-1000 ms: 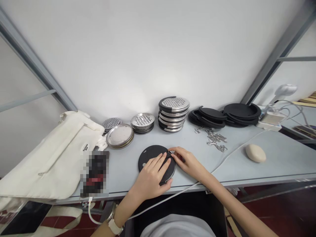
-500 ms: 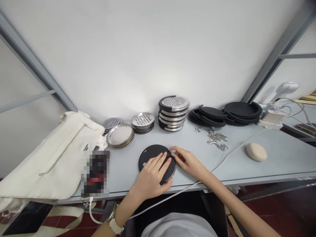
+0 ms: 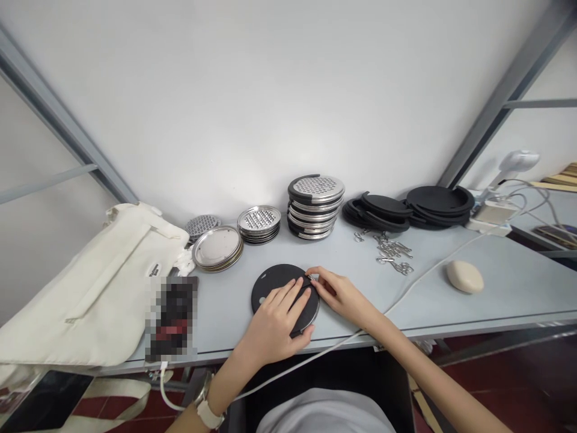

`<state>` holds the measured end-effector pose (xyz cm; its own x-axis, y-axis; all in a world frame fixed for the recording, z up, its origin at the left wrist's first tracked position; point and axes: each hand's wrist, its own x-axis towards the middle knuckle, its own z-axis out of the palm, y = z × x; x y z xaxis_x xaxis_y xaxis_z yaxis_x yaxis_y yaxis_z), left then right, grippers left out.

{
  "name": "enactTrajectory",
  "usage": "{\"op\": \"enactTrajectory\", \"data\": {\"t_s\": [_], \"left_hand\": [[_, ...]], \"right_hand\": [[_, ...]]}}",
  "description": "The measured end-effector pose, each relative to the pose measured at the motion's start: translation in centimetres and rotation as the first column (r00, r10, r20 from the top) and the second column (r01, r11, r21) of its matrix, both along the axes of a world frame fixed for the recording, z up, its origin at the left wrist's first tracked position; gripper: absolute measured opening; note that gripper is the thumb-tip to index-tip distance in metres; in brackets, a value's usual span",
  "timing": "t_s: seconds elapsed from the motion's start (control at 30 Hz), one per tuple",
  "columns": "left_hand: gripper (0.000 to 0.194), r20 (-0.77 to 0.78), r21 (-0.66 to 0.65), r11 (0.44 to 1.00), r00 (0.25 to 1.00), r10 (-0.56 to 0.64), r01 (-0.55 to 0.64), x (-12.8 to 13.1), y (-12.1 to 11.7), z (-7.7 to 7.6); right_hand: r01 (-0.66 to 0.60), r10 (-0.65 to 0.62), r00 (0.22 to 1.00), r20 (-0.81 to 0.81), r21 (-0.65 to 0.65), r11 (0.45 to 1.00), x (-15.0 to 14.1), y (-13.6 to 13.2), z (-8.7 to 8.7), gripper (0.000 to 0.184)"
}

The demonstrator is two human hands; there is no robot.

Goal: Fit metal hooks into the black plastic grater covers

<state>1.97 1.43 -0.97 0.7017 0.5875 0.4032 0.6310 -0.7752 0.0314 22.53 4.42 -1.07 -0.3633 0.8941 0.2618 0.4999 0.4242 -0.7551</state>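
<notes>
A round black disc [image 3: 271,281] with a slot and a pale round spot lies on the desk before me, a metal rim showing along its right edge. My left hand [image 3: 280,319] rests on top of it, fingers stretched flat and thumb at the lower right edge. At the upper right edge, my right hand [image 3: 336,293] pinches a small shiny metal clip [image 3: 310,277] against the disc, mostly covered by the fingertips. Similar metal clips [image 3: 393,248] lie loose farther back, to the right.
Behind stand metal grater discs [image 3: 259,219], plain metal discs [image 3: 217,247], a stack of black-rimmed graters [image 3: 316,207] and black round covers [image 3: 437,204]. A white bag [image 3: 90,288] and blurred dark device [image 3: 174,319] are left. A cable [image 3: 412,288] runs past a beige rounded object [image 3: 465,276].
The view has shifted very slightly. Both hands keep practically the same position on the disc and clip.
</notes>
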Motion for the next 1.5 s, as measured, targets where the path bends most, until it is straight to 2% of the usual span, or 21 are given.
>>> {"op": "enactTrajectory", "data": {"t_s": [0.17, 0.33, 0.5, 0.73, 1.17, 1.5], "left_hand": [[0.057, -0.014, -0.013, 1.000, 1.000, 0.000, 0.000, 0.00, 0.07, -0.01], [0.058, -0.026, -0.024, 1.000, 1.000, 0.010, -0.011, 0.00, 0.10, -0.05], [0.058, -0.019, -0.023, 1.000, 1.000, 0.004, -0.004, -0.04, 0.03, -0.11], [0.059, -0.019, -0.009, 1.000, 1.000, -0.001, 0.000, -0.02, 0.14, -0.09], [0.058, -0.040, -0.028, 1.000, 0.999, 0.008, -0.009, -0.09, 0.06, -0.30], [0.059, -0.025, -0.035, 0.999, 1.000, 0.008, -0.009, -0.02, 0.11, -0.16]], "right_hand": [[-0.006, 0.006, 1.000, -0.013, -0.011, 1.000, -0.04, -0.14, 0.01, 0.024], [0.045, -0.045, 0.994, -0.095, -0.003, 0.999, -0.13, -0.04, -0.67, 0.026], [0.030, -0.030, 0.993, -0.118, -0.005, 1.000, -0.01, 0.13, -0.62, 0.013], [0.038, -0.037, 0.997, -0.061, 0.024, 0.999, -0.05, 0.08, -0.06, 0.017], [0.021, -0.018, 0.999, -0.042, 0.072, 0.997, 0.02, 0.18, -0.42, 0.027], [0.007, -0.007, 1.000, -0.023, -0.027, 1.000, -0.06, 0.18, -0.20, 0.026]]}}
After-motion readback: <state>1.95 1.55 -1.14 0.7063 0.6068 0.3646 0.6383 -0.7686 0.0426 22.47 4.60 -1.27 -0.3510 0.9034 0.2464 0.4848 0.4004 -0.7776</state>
